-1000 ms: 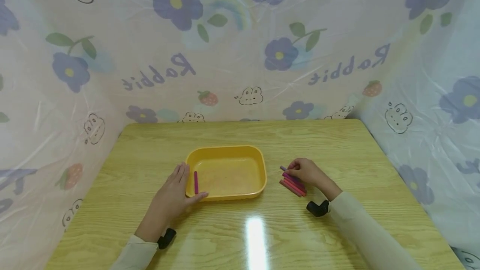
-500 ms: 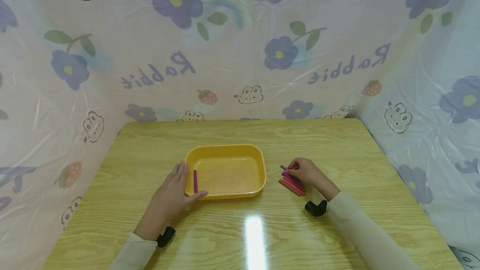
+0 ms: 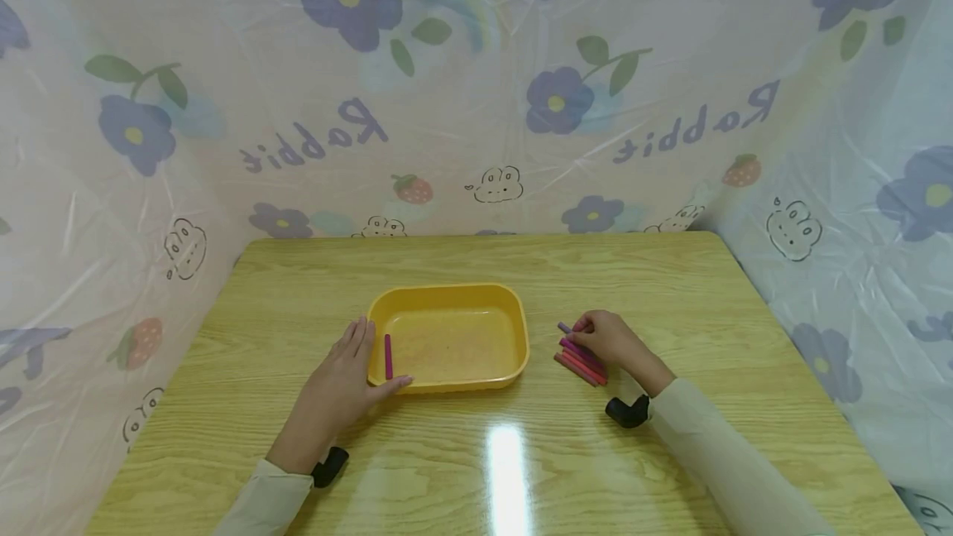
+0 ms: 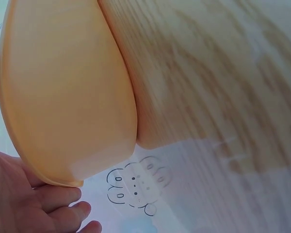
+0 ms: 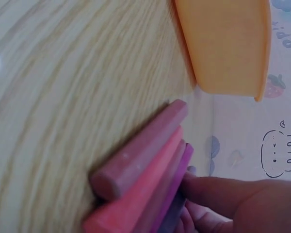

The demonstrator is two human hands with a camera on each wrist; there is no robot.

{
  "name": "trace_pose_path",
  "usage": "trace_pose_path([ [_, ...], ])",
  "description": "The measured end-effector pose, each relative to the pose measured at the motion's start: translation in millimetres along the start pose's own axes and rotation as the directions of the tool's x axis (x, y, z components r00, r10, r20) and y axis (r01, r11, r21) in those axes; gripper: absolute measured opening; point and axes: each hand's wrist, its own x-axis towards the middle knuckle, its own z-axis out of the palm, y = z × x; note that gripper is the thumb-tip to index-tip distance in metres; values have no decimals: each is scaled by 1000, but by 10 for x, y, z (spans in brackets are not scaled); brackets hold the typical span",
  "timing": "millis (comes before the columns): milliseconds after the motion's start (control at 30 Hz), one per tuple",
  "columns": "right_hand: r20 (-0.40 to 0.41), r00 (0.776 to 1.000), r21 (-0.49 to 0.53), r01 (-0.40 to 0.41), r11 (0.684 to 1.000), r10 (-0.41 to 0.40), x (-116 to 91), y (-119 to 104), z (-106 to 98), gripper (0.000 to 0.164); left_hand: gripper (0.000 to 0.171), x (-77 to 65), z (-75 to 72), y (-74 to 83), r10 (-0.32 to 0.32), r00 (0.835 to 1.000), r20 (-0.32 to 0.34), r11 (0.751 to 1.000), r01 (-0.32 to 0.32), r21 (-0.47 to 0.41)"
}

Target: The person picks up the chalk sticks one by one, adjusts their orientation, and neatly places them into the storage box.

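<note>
A yellow plastic basin (image 3: 450,381) stands on the table with one magenta crayon (image 3: 388,356) lying inside near its left end. My left hand (image 3: 338,391) rests at the basin's left end, fingers held together along the left rim and thumb across the near rim. To the right of the basin, my right hand (image 3: 609,342) pinches a violet crayon (image 3: 564,327) between thumb and fingers, most of it hidden by the hand. Right beside those fingers lies a row of crayons: a magenta one (image 3: 569,346), a pink one (image 5: 136,199) and a brownish-red one (image 5: 138,150) among them.
The wood-grain table (image 3: 447,453) runs back to a patterned curtain (image 3: 462,106), which also hangs along both sides. A black wrist mount (image 3: 628,412) sits under the right wrist, another black mount (image 3: 330,467) under the left.
The head view has shifted slightly. Both hands, the basin and the crayons stay essentially where they were.
</note>
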Motion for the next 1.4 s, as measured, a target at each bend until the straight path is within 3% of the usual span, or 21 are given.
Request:
trace_pose_path([
  [533, 14, 1000, 29, 3, 1000, -4, -18, 30, -58, 23, 109, 7, 22, -8, 5, 1000, -22, 1000, -5, -6],
  [867, 0, 1000, 177, -19, 984, 20, -28, 88, -226, 31, 109, 7, 25, -3, 10, 1000, -30, 1000, -11, -6],
  [1200, 98, 995, 465, -55, 883, 11, -49, 75, -344, 44, 110, 8, 25, -20, -2, 1000, -7, 1000, 2, -10],
  [1400, 153, 988, 633, -75, 770, -29, -57, 22, -366, 49, 109, 5, 34, -20, 6, 1000, -26, 1000, -6, -17],
])
